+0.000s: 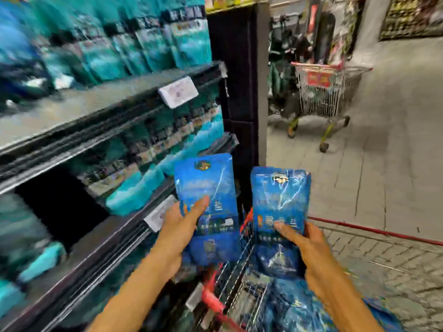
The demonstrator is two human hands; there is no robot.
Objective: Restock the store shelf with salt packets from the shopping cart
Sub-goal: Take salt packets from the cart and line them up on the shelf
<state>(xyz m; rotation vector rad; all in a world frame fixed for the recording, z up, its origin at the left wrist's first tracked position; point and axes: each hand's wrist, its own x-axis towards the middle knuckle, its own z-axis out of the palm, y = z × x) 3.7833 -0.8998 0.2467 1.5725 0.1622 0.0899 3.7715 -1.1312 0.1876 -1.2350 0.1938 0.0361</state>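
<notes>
In the lower middle of the frame the left hand (178, 226) holds a blue salt packet (208, 197) upright, thumb laid across its front and the other fingers hidden behind it. Just to the right, the right hand (309, 245) grips a second blue packet (279, 202), also upright, thumb on the front and fingers wrapped round its right edge; it may be more than one packet stacked together, but blur makes that hard to tell. Both are held above the shopping cart (239, 271) at the bottom of the frame, where more blue packets (294, 307) lie in the basket. The store shelf (115, 97) fills the left side, its tiers lined with blurred teal packets (153, 44). Another cart (323, 92) stands on the tiled floor (383, 164) at upper right.
</notes>
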